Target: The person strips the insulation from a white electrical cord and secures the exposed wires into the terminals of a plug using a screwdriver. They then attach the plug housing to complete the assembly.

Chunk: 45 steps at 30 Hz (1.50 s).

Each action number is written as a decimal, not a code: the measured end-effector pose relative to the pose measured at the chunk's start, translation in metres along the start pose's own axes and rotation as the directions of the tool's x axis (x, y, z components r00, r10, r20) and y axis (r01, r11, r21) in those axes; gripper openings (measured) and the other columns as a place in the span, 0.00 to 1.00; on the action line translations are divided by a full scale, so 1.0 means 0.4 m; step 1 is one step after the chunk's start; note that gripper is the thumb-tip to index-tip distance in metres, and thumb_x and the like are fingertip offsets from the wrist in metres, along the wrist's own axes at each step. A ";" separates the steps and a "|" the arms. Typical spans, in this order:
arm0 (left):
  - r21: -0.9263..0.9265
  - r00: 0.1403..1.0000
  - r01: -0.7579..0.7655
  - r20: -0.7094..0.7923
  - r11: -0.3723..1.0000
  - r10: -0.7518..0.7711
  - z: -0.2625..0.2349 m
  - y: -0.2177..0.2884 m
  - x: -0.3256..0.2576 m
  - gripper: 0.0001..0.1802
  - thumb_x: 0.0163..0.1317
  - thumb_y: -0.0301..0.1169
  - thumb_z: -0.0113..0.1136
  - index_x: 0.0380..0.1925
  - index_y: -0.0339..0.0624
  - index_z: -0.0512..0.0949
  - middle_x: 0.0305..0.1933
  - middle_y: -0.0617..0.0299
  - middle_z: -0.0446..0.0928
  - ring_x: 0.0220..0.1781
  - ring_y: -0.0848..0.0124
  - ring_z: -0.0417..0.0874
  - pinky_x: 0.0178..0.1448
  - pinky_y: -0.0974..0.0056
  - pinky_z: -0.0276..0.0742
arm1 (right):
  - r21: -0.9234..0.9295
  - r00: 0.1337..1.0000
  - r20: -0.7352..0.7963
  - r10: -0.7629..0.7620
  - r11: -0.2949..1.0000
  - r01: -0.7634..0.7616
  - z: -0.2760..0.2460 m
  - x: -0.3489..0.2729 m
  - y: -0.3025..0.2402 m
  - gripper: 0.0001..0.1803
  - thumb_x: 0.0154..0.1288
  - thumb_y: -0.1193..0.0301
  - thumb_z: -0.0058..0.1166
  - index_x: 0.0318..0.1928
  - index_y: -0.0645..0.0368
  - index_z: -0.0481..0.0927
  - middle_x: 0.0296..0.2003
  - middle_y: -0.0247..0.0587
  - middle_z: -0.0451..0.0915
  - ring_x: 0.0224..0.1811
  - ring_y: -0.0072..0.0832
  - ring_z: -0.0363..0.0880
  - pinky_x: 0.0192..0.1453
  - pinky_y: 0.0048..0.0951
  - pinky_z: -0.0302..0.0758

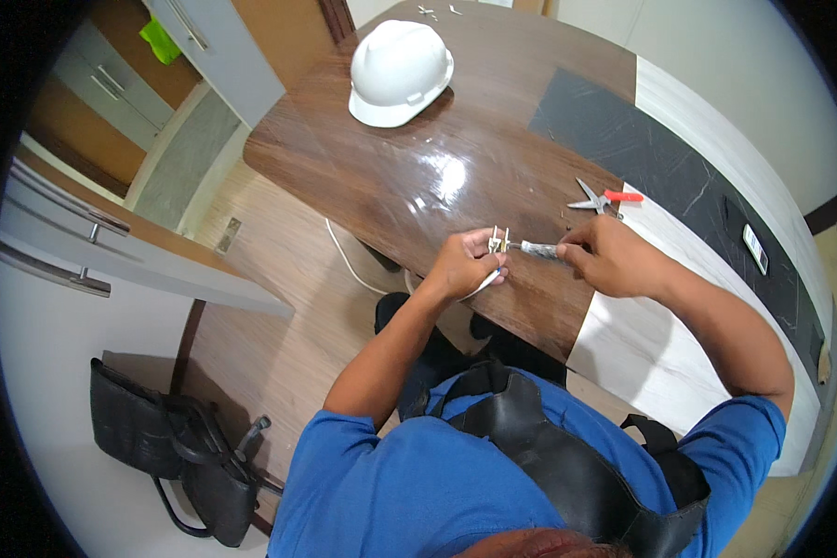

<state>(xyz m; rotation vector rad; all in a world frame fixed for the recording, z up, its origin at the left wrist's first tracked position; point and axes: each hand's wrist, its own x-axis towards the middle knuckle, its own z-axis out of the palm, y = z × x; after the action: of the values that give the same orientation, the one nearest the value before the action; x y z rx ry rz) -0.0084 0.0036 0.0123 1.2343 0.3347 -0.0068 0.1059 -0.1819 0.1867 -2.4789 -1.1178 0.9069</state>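
Above the near edge of the brown table, my left hand (463, 267) pinches a small opened electrical plug (498, 244) with metal prongs pointing away from me. A white cable (479, 288) runs from the plug, with a bit of blue wire near my fingers. My right hand (614, 259) is closed round the clear greyish handle of a screwdriver (539, 249). Its shaft points left and its tip meets the plug; the exact contact is too small to make out. Just beyond my right hand lie open scissors (590, 197) with red handles, partly hidden by that hand.
A white hard hat (400, 74) sits at the far left of the wooden table (493, 139). White scraps (428, 12) lie at its far end. On the right, a phone-like white device (755, 248) rests on a dark marbled strip. A black chair (172, 437) stands at left.
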 end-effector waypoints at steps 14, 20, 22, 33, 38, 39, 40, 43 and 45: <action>-0.540 0.993 -0.045 0.070 0.840 0.099 -0.082 0.123 0.011 0.20 0.72 0.30 0.52 0.62 0.38 0.67 0.49 0.44 0.81 0.43 0.59 0.88 0.47 0.54 0.90 | -0.339 0.671 -0.594 -0.444 0.895 0.292 0.228 0.056 0.239 0.23 0.58 0.77 0.61 0.56 0.63 0.78 0.41 0.51 0.78 0.45 0.46 0.76 0.48 0.43 0.76; -0.480 0.998 -0.050 -0.001 0.876 0.056 -0.050 0.132 0.025 0.19 0.74 0.35 0.51 0.60 0.38 0.69 0.49 0.44 0.81 0.45 0.60 0.87 0.49 0.54 0.89 | -0.303 0.646 -0.622 -0.442 0.897 0.323 0.266 0.094 0.282 0.22 0.57 0.77 0.63 0.54 0.66 0.79 0.43 0.50 0.79 0.46 0.45 0.76 0.51 0.41 0.75; -0.472 0.999 -0.046 -0.035 0.880 0.034 -0.029 0.138 0.038 0.18 0.74 0.36 0.51 0.58 0.39 0.70 0.48 0.46 0.81 0.45 0.61 0.86 0.50 0.55 0.89 | -0.268 0.659 -0.633 -0.405 0.914 0.304 0.263 0.099 0.291 0.22 0.57 0.76 0.63 0.54 0.66 0.80 0.44 0.50 0.80 0.46 0.46 0.75 0.52 0.42 0.75; -0.511 0.995 0.040 -0.059 0.858 -0.081 0.040 0.108 0.080 0.14 0.75 0.35 0.51 0.56 0.43 0.70 0.52 0.50 0.78 0.52 0.61 0.83 0.54 0.53 0.87 | -0.108 0.553 -0.754 -0.356 0.897 0.430 0.254 0.114 0.206 0.18 0.61 0.70 0.64 0.50 0.65 0.83 0.44 0.51 0.81 0.49 0.48 0.77 0.55 0.40 0.74; -0.512 0.997 -0.058 -0.073 0.857 0.024 0.036 0.093 0.069 0.15 0.76 0.35 0.50 0.59 0.44 0.69 0.52 0.51 0.79 0.55 0.62 0.83 0.55 0.55 0.84 | 0.603 0.848 -0.528 0.044 0.722 0.339 0.283 0.128 0.116 0.18 0.64 0.66 0.67 0.48 0.67 0.84 0.38 0.47 0.87 0.34 0.26 0.83 0.41 0.29 0.77; -0.533 0.997 -0.059 -0.068 0.844 0.027 0.037 0.100 0.064 0.16 0.76 0.34 0.50 0.59 0.44 0.69 0.52 0.51 0.79 0.55 0.62 0.83 0.55 0.56 0.84 | 0.597 0.855 -0.518 0.027 0.728 0.339 0.277 0.134 0.108 0.20 0.65 0.65 0.67 0.50 0.69 0.82 0.38 0.44 0.87 0.33 0.20 0.82 0.38 0.22 0.76; -0.553 0.998 -0.060 -0.062 0.831 0.031 0.042 0.109 0.054 0.16 0.76 0.34 0.50 0.59 0.43 0.69 0.52 0.52 0.79 0.55 0.62 0.83 0.55 0.56 0.83 | 0.677 0.859 -0.510 0.047 0.637 0.367 0.281 0.142 0.098 0.20 0.65 0.67 0.67 0.50 0.69 0.82 0.38 0.45 0.87 0.34 0.20 0.83 0.39 0.21 0.77; -0.547 0.994 -0.109 -0.080 0.830 0.078 0.044 0.109 0.047 0.16 0.75 0.34 0.50 0.59 0.41 0.69 0.52 0.52 0.79 0.55 0.62 0.83 0.55 0.57 0.83 | 0.820 0.867 -0.490 0.091 0.386 0.423 0.300 0.166 0.051 0.18 0.64 0.73 0.66 0.51 0.71 0.80 0.39 0.46 0.87 0.38 0.22 0.84 0.42 0.22 0.79; -0.525 0.988 -0.149 -0.106 0.838 0.109 0.044 0.108 0.042 0.16 0.75 0.34 0.50 0.58 0.40 0.70 0.51 0.51 0.80 0.54 0.62 0.83 0.56 0.57 0.82 | 0.843 0.861 -0.497 0.111 0.297 0.449 0.300 0.173 0.018 0.17 0.64 0.76 0.66 0.51 0.71 0.80 0.39 0.46 0.87 0.39 0.23 0.85 0.44 0.23 0.80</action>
<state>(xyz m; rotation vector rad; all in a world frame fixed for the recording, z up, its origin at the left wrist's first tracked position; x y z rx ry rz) 0.0198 0.0050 0.0531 0.6989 0.2882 0.2354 0.0680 -0.1358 0.0613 -1.3451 -0.3864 0.5401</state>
